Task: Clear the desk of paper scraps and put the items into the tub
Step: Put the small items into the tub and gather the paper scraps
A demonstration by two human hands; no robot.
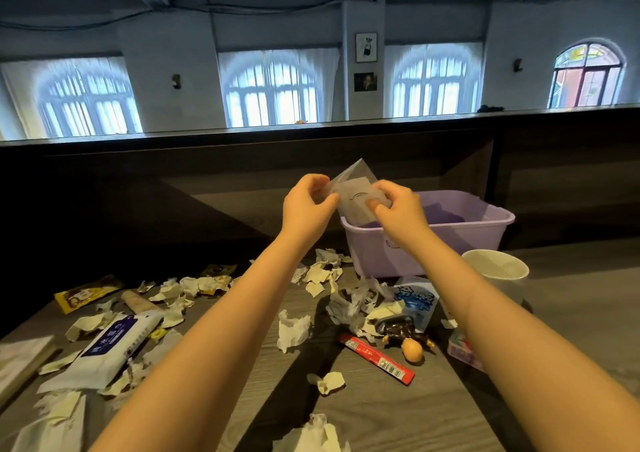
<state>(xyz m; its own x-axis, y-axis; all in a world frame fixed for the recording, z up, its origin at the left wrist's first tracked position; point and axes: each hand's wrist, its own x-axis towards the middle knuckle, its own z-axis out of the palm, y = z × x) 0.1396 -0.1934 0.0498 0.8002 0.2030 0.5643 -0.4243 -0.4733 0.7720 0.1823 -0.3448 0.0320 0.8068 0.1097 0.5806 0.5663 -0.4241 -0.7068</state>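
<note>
Packet point(354, 196) of clear plastic hangs just above the purple tub's point(450, 244) near-left rim, pinched at opposite edges by left hand point(308, 204) and right hand point(398, 209); tub's hollow lies rightward.

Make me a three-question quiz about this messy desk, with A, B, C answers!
1. Where is the white cup? A. by the tub, at its right end B. in the tub C. on a chair
2. The tub's colour? A. green B. red C. purple
3. The clear packet is: A. torn in half B. held by the left hand and right hand C. in the cup
Answers: 1 A: it stands outside, at that end. 2 C: lilac-purple walls. 3 B: both hands pinch its edges.
</note>
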